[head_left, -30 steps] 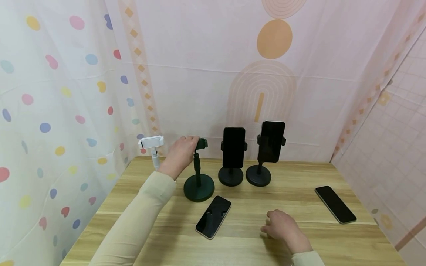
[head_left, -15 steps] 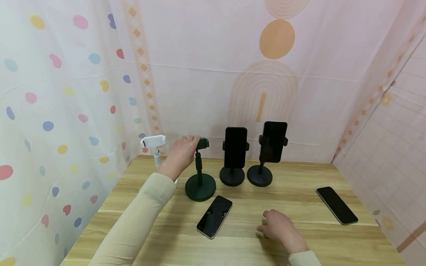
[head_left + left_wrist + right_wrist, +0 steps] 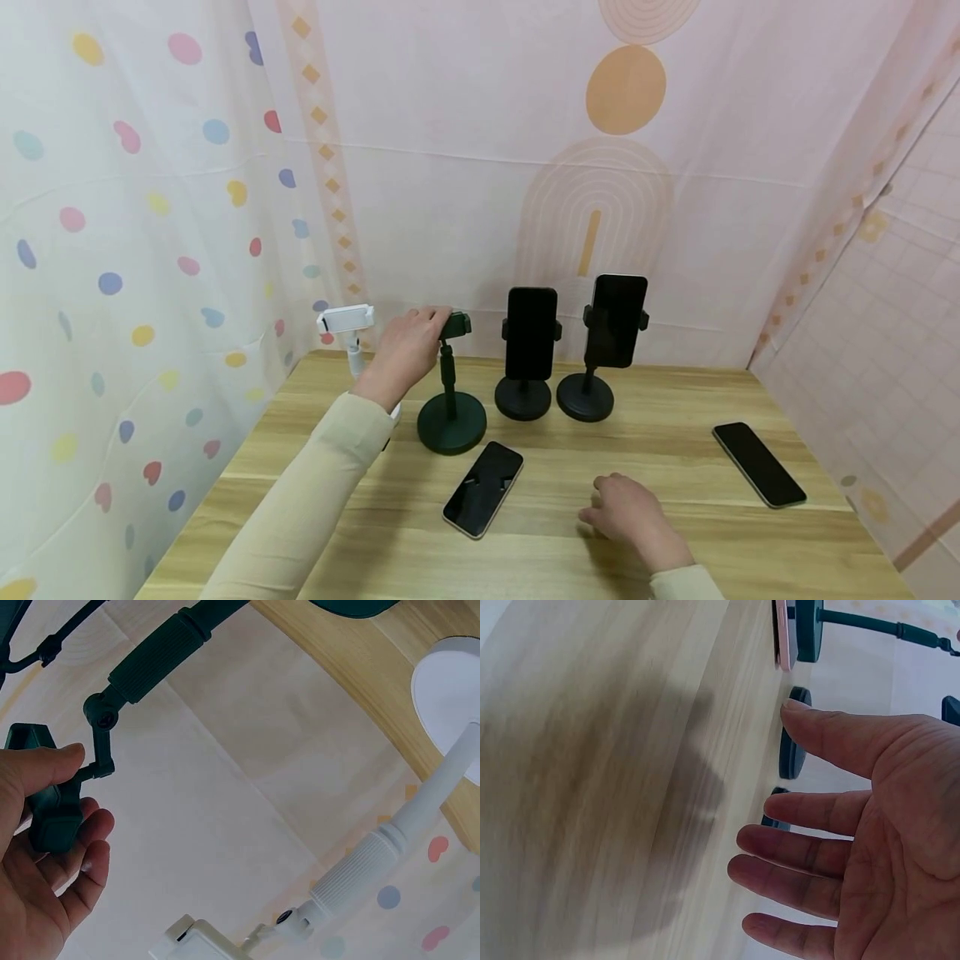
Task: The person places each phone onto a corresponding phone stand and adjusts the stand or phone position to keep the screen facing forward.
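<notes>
In the head view my left hand [image 3: 407, 348] holds the top clamp of a dark green phone stand [image 3: 452, 425], whose round base stands on the table. The left wrist view shows the thumb on one side of the green clamp [image 3: 56, 829] and curled fingers behind it; that clamp carries no phone. My right hand [image 3: 628, 512] hovers over the table with relaxed, slightly bent fingers, holding nothing. A black-screened phone [image 3: 483, 490] lies in front of the green stand, between the two hands.
Left of the green stand is a white phone stand [image 3: 345, 319], partly hidden by my left arm. Two black stands at the back hold upright phones, one left [image 3: 531, 333] and one right [image 3: 617, 321]. Another phone [image 3: 759, 464] lies at the table's right. Patterned curtains hang behind.
The view has shifted slightly. My right hand has moved a little to the left over the table. My left hand stays on the green stand's clamp, with no clear movement of the stand.
</notes>
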